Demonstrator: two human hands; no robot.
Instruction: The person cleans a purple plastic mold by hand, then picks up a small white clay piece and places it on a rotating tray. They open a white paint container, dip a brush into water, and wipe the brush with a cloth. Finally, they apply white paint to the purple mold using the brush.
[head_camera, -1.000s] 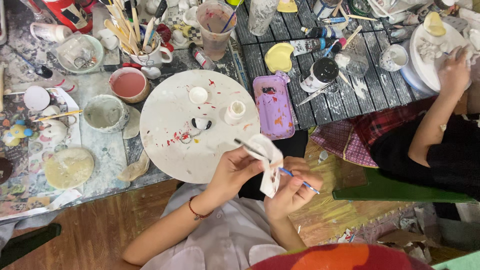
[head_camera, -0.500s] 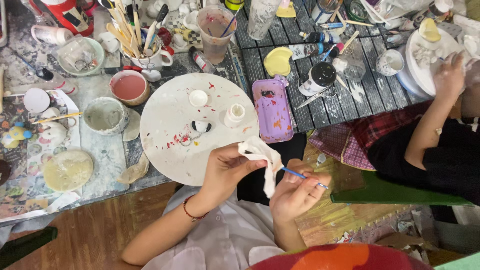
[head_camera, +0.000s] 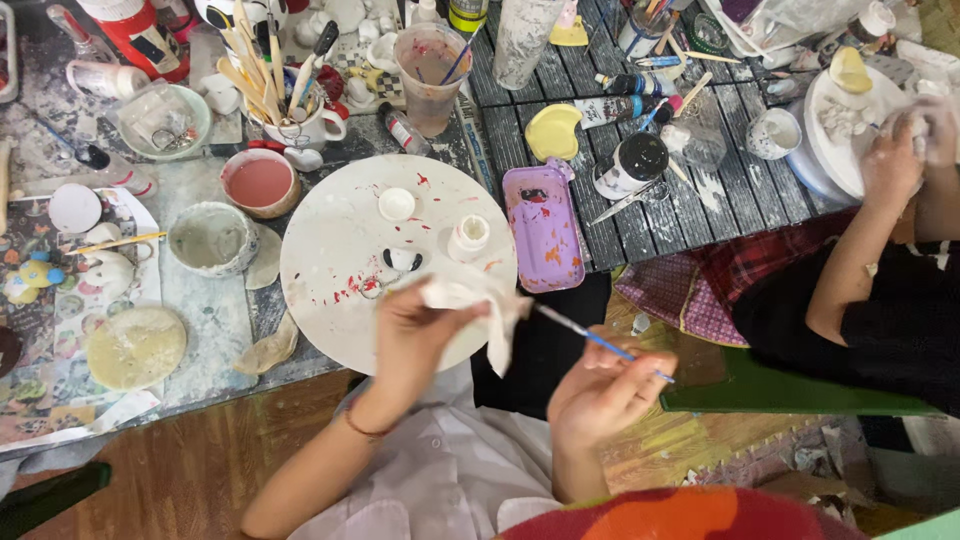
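My left hand pinches a crumpled white cloth over the near edge of a round white plate spattered with red paint. My right hand holds a thin blue-handled paintbrush. Its bristle end is tucked into the cloth and hidden there. On the plate stand a small white jar, a loose white lid and a small black-and-white painted piece.
A purple palette tray lies right of the plate. A pink-filled bowl, a grey cup, a mug of brushes and a plastic water cup crowd the table. Another person's hand works at a white plate on the right.
My left hand has shifted left with the cloth, over the plate's edge. The brush tip that stuck out past the cloth is now covered by it.
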